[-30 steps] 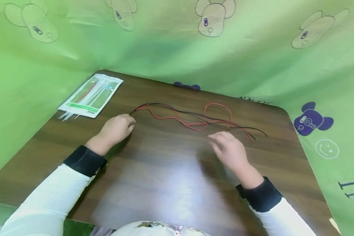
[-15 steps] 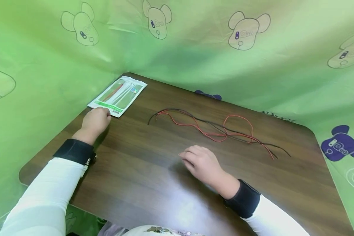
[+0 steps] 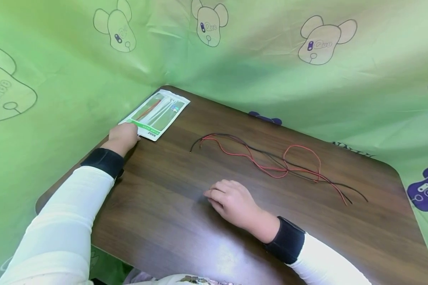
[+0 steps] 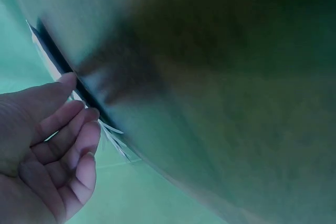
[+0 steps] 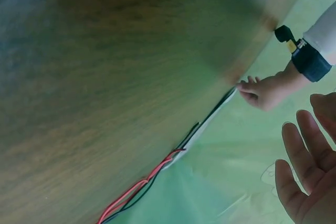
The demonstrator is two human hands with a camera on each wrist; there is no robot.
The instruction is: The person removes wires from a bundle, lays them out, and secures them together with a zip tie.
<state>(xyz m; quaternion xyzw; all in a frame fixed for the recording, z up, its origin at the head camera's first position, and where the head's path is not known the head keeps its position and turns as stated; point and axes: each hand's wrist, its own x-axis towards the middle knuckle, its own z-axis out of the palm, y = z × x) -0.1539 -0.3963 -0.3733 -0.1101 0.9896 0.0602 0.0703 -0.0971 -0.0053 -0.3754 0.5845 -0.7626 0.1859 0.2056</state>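
A white and green plastic packet of cable ties (image 3: pixel 157 114) lies at the table's far left corner. At its near end is my left hand (image 3: pixel 123 136), thumb and curled fingers close around the edge. In the left wrist view, loose cable tie ends (image 4: pixel 115 140) stick out beside the fingers; whether the fingers pinch anything is unclear. My right hand (image 3: pixel 233 204) hovers over the middle of the table, holding nothing, its fingers loosely bent. Red wire (image 3: pixel 303 147) and black wire (image 3: pixel 264 151) lie loosely tangled across the table, beyond the right hand.
The brown wooden table (image 3: pixel 157 190) has rounded corners. A green curtain (image 3: pixel 242 79) with bear-like prints hangs close along its back and left sides. Each wrist wears a black band, such as the right one (image 3: pixel 285 240).
My left hand has left the wires' left end and reached the packet, then slid a little forward along it. My right hand has drawn back and left from the wires. The head view has turned left.
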